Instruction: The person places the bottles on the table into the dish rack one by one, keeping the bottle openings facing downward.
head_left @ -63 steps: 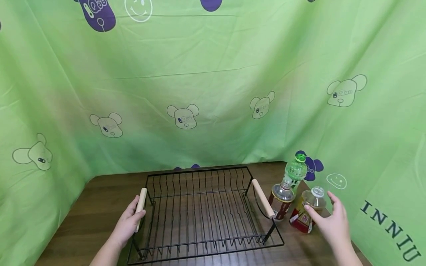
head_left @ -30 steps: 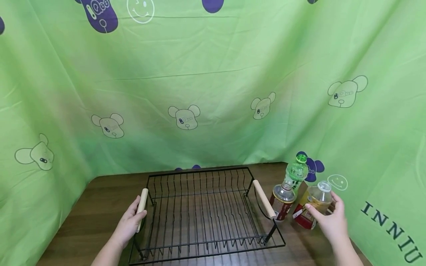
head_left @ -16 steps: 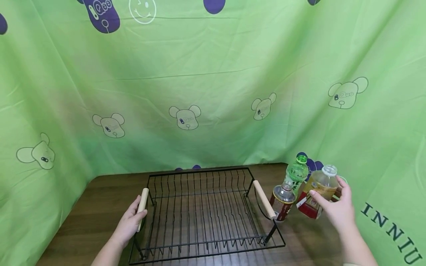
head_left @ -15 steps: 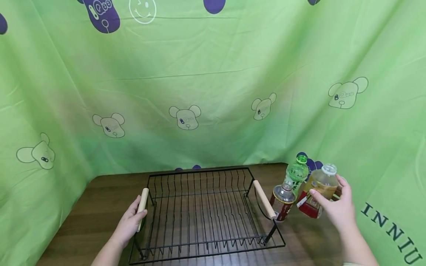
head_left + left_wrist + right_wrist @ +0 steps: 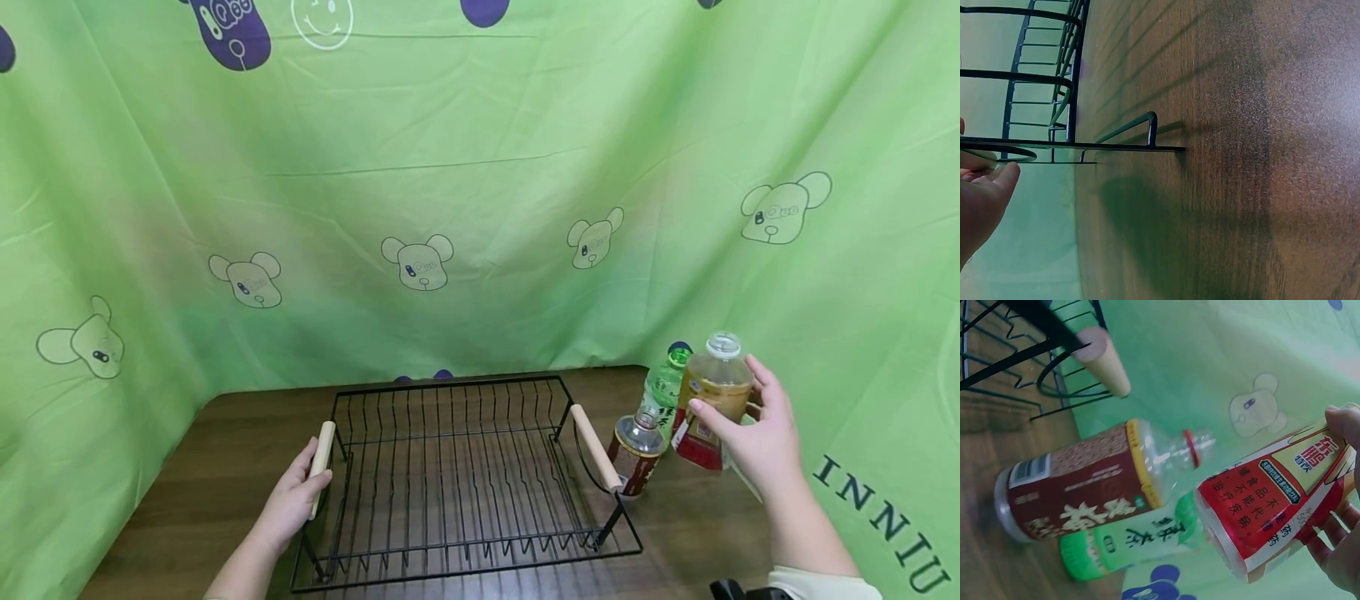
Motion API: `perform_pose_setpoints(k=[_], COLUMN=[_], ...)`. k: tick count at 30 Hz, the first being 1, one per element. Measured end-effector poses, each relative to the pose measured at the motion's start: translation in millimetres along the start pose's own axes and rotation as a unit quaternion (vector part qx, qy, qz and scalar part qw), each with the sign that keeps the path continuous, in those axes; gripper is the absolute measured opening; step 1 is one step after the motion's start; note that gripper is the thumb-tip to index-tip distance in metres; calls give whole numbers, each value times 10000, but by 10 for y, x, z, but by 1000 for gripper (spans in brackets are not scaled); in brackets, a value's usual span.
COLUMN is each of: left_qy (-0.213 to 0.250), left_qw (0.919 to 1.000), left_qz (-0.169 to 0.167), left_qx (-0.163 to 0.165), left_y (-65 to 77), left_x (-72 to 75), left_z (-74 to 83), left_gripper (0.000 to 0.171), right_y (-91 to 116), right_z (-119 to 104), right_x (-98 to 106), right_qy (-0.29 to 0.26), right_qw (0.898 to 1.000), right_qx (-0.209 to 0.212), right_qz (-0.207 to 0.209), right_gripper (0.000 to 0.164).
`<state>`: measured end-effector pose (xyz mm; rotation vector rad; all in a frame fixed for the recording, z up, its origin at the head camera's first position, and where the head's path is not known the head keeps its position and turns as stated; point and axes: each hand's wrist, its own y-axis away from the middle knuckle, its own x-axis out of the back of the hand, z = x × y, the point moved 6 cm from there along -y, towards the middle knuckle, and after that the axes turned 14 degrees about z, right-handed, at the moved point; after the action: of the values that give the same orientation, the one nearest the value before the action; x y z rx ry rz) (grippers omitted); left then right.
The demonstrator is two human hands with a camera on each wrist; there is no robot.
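Observation:
A black wire dish rack (image 5: 450, 475) with two pale wooden handles stands on the brown table. My left hand (image 5: 291, 498) grips its left handle (image 5: 322, 454). On the far right, my right hand (image 5: 753, 425) holds a capless plastic bottle (image 5: 712, 400) with a red and yellow label, raised above the table and slightly tilted. In the right wrist view that bottle (image 5: 1257, 506) hangs with its base apart from the other bottles. A bottle with a brown label (image 5: 633, 458) stands beside the rack's right handle (image 5: 596, 448). Behind it is a green tea bottle (image 5: 663, 387), partly hidden by the raised bottle.
Green printed cloth (image 5: 480, 192) hangs around the back and both sides of the table. Wood tabletop (image 5: 195, 500) shows left of the rack, and its right edge runs close to the cloth. A black strap (image 5: 742, 590) shows at my right sleeve.
My right hand has closed around the bottle with the red and yellow label and lifted it up off the table. The left hand and the rack have stayed in place.

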<state>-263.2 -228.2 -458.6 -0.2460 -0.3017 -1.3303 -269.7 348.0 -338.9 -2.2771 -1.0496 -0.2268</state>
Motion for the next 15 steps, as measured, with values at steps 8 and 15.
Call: perform_pose_setpoints(k=[8, 15], left_qy=[73, 90], left_qw=[10000, 9999], left_qz=[-22, -53], left_qx=[-36, -10], left_y=[-3, -5], left_x=[-2, -3], left_z=[5, -15], left_gripper=[71, 71], right_y=[-19, 5], right_z=[-275, -498], right_x=[-97, -248], right_qy=[-150, -277], right_qw=[9991, 9960], right_qx=[323, 766], right_qz=[-228, -366], right_gripper=[95, 94])
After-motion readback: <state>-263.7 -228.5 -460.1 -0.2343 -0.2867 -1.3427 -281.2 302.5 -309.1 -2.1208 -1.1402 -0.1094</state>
